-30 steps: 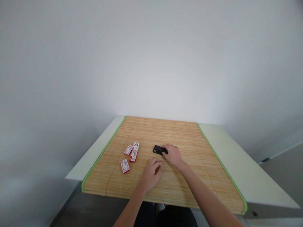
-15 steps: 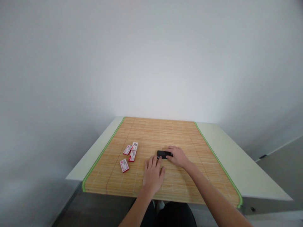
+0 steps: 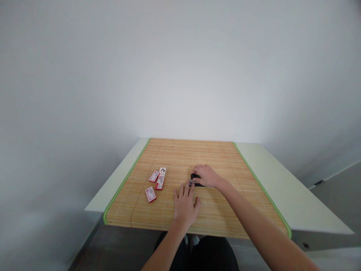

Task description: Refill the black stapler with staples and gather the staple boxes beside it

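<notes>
Half a second ago the black stapler (image 3: 199, 184) showed as one closed dark bar; now, just right of the frame's centre and below mid-height, its upper part stands apart from the base, with bright metal between. The right hand (image 3: 208, 176) keeps a bent-fingered grip closed on that upper part. The left hand's (image 3: 184, 207) grip is open, fingers spread, fingertips at the stapler's left end; whether they press on it I cannot tell. The small red-and-white boxes (image 3: 150, 194), lower left of centre, lie arranged as before on the bamboo mat (image 3: 214, 214) over the white bench (image 3: 282, 180). The right hand hides much of the stapler, the print on the boxes is too small to read, and both forearms are cut off at the bottom edge.
</notes>
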`<action>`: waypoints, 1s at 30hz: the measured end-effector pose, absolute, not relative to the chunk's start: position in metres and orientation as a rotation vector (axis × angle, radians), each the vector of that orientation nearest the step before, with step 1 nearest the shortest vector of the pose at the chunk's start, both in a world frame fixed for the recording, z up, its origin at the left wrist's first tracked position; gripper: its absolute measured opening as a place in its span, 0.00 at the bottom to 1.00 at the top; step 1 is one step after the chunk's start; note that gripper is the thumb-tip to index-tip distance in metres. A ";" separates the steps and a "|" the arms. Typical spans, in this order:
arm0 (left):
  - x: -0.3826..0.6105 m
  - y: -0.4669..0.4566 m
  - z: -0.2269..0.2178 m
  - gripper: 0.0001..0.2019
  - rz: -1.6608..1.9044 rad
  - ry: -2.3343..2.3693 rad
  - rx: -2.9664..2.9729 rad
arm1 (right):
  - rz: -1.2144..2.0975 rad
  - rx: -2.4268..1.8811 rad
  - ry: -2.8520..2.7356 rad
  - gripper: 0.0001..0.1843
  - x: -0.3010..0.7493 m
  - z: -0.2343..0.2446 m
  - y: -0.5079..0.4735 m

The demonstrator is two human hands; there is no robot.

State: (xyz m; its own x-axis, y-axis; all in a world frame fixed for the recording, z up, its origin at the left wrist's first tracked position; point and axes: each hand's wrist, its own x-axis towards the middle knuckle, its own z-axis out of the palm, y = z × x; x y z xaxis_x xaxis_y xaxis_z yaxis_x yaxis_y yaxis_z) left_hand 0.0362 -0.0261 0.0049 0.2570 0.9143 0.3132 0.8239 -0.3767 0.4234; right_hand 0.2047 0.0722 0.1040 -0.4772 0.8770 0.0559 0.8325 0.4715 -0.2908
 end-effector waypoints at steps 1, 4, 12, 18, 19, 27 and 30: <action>0.036 -0.026 0.006 0.32 0.774 1.631 2.338 | 0.340 -1.475 -2.496 0.10 0.214 0.108 0.070; 0.036 -0.026 0.007 0.33 0.776 1.622 2.328 | 0.415 -1.442 -2.331 0.12 0.248 0.116 0.060; 0.035 -0.026 0.008 0.33 0.794 1.635 2.333 | 0.603 -1.553 -1.952 0.20 0.342 0.081 0.027; 0.035 -0.022 0.003 0.32 0.817 1.659 2.335 | 0.691 -1.618 -1.657 0.25 0.352 0.027 0.009; 0.035 -0.022 0.003 0.32 0.816 1.658 2.335 | 0.687 -1.613 -1.623 0.26 0.349 0.020 0.007; 0.035 -0.018 -0.002 0.32 0.815 1.603 2.336 | 0.543 -1.578 -1.361 0.33 0.327 -0.020 -0.018; 0.031 -0.017 -0.004 0.28 0.856 1.629 2.325 | 0.479 -1.604 -1.288 0.35 0.321 -0.030 -0.031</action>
State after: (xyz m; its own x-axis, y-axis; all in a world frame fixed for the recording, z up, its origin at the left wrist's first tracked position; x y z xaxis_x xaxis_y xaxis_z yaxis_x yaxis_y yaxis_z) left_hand 0.0310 -0.0170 -0.0040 0.2358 0.9056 0.3525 0.8040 -0.3855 0.4528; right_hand 0.3214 -0.0315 -0.0295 0.3586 0.8961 0.2615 0.5075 0.0480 -0.8603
